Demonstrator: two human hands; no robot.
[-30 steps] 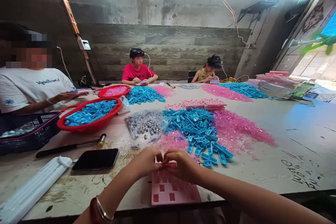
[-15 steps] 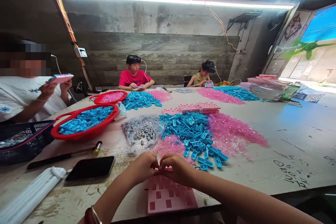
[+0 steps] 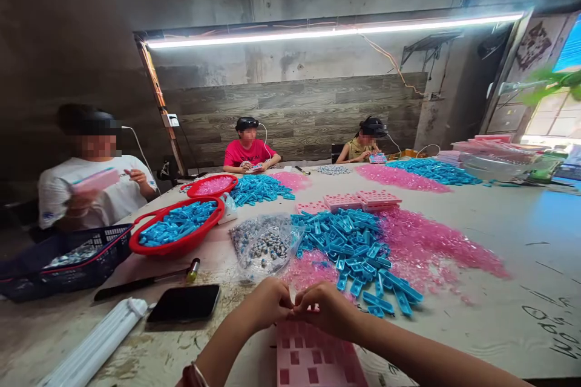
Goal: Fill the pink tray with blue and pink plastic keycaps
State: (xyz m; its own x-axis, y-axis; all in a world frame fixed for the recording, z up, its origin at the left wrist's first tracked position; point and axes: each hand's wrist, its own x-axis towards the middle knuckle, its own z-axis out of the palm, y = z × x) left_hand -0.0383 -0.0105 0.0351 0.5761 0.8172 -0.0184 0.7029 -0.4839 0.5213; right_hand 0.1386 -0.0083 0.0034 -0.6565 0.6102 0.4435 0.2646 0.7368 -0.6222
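Observation:
My left hand (image 3: 271, 302) and my right hand (image 3: 324, 308) meet over the far end of a pink block with square holes (image 3: 313, 357), which lies at the table's near edge. Fingers of both hands are pinched together, tips almost touching. Whatever sits between them is too small or hidden to make out. Just beyond my hands lies a heap of blue plastic pieces (image 3: 345, 236), with small clear pink pieces (image 3: 436, 242) spread to its right. A clear plastic bag of small metallic parts (image 3: 265, 248) lies to the left of the heap.
Left are a black phone (image 3: 184, 303), a hammer (image 3: 149, 281), a white wrapped roll (image 3: 97, 344), a red basket of blue pieces (image 3: 177, 224) and a dark basket (image 3: 68, 260). More pink blocks (image 3: 345, 201) lie behind the heap. Three people (image 3: 249, 151) sit around the table.
My view has shifted, so the scene sits further right and lower. My hands stay pinched over the pink block. The person at left has lowered the pink block and parted their hands.

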